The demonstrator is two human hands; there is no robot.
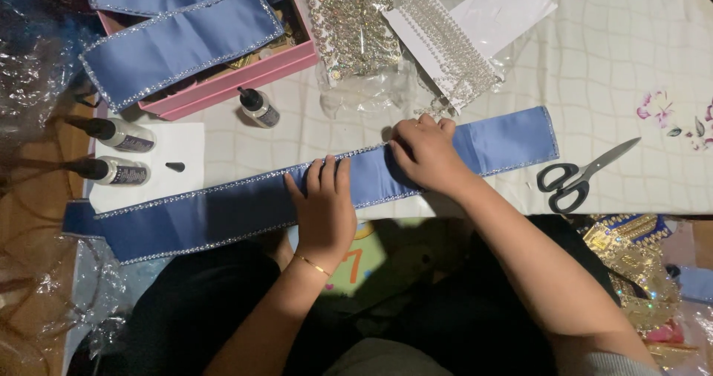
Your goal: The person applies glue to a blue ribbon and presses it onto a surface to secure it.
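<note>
— Across the middle of the head view, what lies under the hands?

— One long blue satin band (245,209), edged on both long sides with a line of small clear stones. Its long axis runs from low on the left to higher on the right, slanting over the pale checked tablecloth (616,64).

— And the hands, relative to that band?

— Both rest on top of it, side by side. The left hand (323,209) lies flat, fingers together and stretched toward the band's far edge, palm pressing the cloth down; it grips nothing. The right hand (425,153) sits just to the right, further along the band, fingers curled down at the far stone-trimmed edge (whether they pinch the trim or only press it cannot be told). The right hand is nearer the band's right end, the left nearer its long left stretch.

— What surrounds the band?

— Beyond its far edge, to the left, a pink box (230,82) carries more blue bands laid over it. Between box and band stands a small glue bottle (258,108); two more glue bottles (115,153) lie on white paper just above the band's left part. Beyond the far edge near the right hand sit packets of rhinestone trim (394,34). Off the band's right end, black-handled scissors (575,179) lie apart from it, blades closed.
</note>
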